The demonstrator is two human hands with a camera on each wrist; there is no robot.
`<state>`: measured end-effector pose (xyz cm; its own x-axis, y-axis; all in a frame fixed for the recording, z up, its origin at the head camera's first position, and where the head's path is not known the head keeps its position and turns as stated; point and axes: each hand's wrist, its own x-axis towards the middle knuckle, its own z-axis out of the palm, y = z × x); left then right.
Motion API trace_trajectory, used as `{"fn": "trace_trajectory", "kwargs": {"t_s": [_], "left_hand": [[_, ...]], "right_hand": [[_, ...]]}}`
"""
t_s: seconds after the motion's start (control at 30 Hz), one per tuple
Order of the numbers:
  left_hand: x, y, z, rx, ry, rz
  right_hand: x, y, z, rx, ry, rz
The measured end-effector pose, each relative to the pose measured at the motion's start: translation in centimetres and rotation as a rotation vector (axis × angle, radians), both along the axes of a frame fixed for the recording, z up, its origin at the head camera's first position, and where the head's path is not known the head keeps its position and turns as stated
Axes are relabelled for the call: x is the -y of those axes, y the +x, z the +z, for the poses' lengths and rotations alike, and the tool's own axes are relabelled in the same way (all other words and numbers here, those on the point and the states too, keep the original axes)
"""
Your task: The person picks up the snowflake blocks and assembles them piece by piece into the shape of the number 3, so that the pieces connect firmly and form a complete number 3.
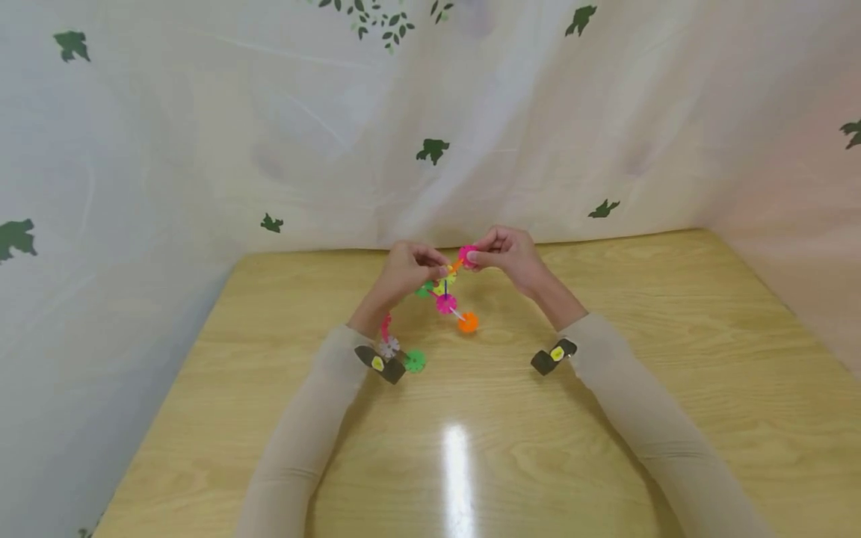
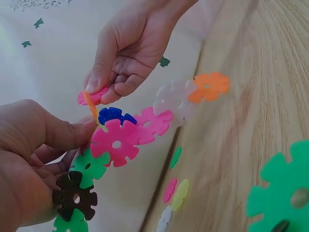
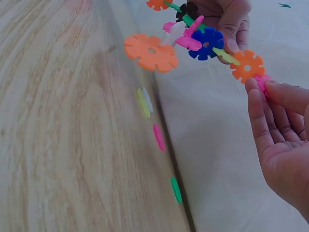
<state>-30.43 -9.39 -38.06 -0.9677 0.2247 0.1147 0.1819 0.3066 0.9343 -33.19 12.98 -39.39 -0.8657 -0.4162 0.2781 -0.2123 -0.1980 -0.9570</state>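
Several notched plastic discs, slotted together edge to edge, form a chain held in the air between both hands. In the left wrist view, the left hand (image 2: 43,150) pinches the chain near its yellow part, beside a blue disc (image 2: 116,116) and a pink disc (image 2: 116,144). The right hand (image 3: 285,121) pinches a small pink disc (image 3: 262,83) between thumb and fingers. That pink disc meets an orange disc (image 3: 247,67) at the chain's end. A branch ends in another orange disc (image 1: 468,323). Below the left thumb run green discs and a black disc (image 2: 75,198).
Near the far edge of the wooden table (image 1: 471,396) lie loose discs: green (image 3: 176,189), pink (image 3: 159,137), yellow (image 3: 143,102) and white. By the left wrist are a white disc (image 1: 389,347) and a green disc (image 1: 415,362). A patterned cloth (image 1: 336,149) hangs behind.
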Motion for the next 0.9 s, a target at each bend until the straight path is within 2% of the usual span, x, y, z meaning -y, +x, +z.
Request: {"fn": "trace_trajectory", "kwargs": {"t_s": [0.3, 0.47, 0.57, 0.73, 0.9], "left_hand": [[-0.4, -0.2, -0.6, -0.004, -0.03, 0.008], [-0.6, -0.1, -0.4, -0.004, -0.024, -0.003], [-0.6, 0.0, 0.1, -0.012, 0.002, 0.004], [-0.4, -0.1, 0.6, -0.012, 0.065, 0.056], [-0.5, -0.2, 0.2, 0.0, 0.125, 0.11]], "right_hand": [[-0.2, -0.3, 0.4, 0.003, 0.066, 0.019], [-0.4, -0.5, 0.5, -0.001, 0.087, 0.038], [-0.5, -0.6, 0.5, -0.006, 0.063, 0.032], [-0.1, -0.4, 0.5, 0.016, -0.014, 0.01], [0.5, -0.4, 0.1, 0.053, -0.058, -0.027]]}}
